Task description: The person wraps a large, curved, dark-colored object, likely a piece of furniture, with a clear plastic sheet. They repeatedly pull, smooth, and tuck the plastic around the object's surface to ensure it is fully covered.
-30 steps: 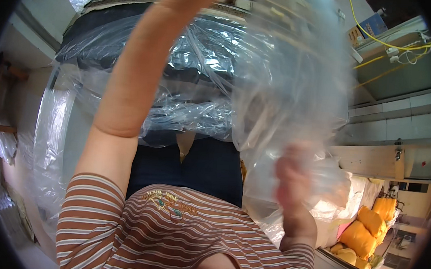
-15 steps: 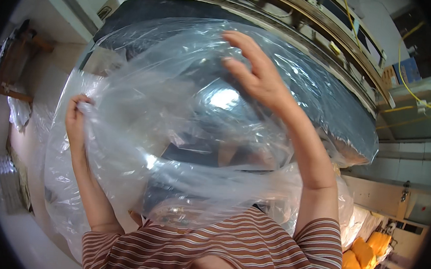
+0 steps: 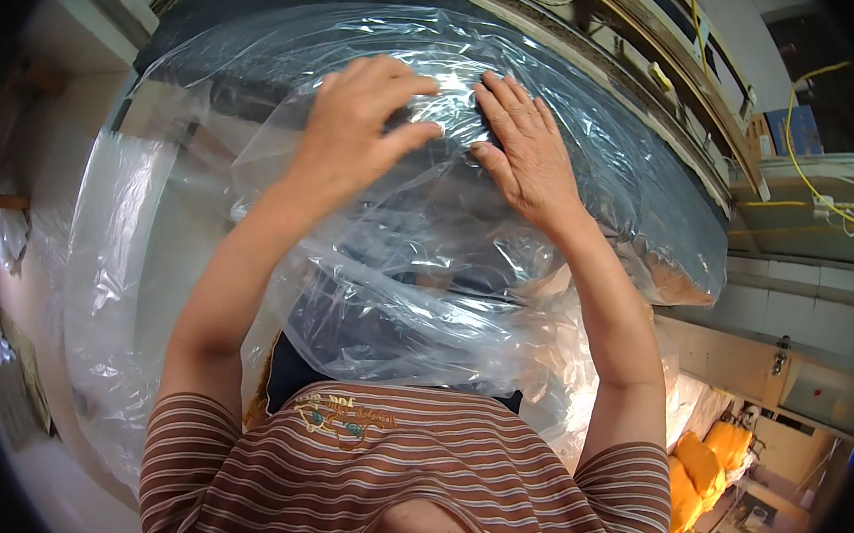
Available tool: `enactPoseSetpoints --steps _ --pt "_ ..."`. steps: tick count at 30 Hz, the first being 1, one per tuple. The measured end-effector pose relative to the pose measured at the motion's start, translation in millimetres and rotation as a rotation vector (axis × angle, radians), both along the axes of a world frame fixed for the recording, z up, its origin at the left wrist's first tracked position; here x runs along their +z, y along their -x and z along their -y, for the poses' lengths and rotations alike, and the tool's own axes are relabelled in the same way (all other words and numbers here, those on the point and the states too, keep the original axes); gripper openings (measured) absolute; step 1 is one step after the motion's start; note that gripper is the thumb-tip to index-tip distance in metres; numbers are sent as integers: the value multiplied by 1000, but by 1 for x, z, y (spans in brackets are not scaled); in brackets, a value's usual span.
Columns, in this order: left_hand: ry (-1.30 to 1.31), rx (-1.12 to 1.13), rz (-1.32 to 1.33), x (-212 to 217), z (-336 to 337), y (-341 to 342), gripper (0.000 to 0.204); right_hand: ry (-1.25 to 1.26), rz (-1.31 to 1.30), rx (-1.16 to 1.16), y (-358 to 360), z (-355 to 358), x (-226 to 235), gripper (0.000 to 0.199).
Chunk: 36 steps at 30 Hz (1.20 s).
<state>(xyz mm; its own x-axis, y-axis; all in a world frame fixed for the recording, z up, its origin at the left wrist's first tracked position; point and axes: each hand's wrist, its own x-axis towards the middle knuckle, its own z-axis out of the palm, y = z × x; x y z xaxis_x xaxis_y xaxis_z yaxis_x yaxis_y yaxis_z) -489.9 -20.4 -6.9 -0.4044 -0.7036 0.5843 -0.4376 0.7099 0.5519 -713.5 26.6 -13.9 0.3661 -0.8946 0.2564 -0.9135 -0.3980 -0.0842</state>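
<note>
A large sheet of clear plastic film spreads in loose, shiny folds over a dark-covered work surface and hangs down toward my body. My left hand is over the film near its far middle, fingers curved and thumb apart, with nothing seen in its grip. Close beside it, my right hand rests palm down on the film with its fingers stretched out. A narrow gap of bright, reflecting film lies between the two hands.
Beyond the film runs the dark cover, bordered by a long metal and wood rail. A yellow cable hangs at the right. Orange bundles lie low on the right, and a wrinkled plastic strip drapes on the left.
My left hand has let go of the gathered film at the left and swung right, beside my right hand. My right hand has come down onto the film. The film now lies lower and flatter.
</note>
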Motion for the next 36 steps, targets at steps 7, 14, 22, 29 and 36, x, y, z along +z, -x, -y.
enactPoseSetpoints --steps 7,14,22,29,36 --pt "-292 3 -207 -11 57 15 13 17 13 -11 2 1 -1 64" --pt "-410 -14 -573 25 92 -31 14 8 27 -21 -2 -2 4 64" --pt "-383 50 -461 50 110 -39 18 -21 71 -27 -2 -2 11 67" --pt "-319 -8 -568 65 104 -40 15 -11 423 -5 4 23 36 81" --pt "-33 232 -503 43 87 -77 8 -1055 753 -3 9 38 58 24"
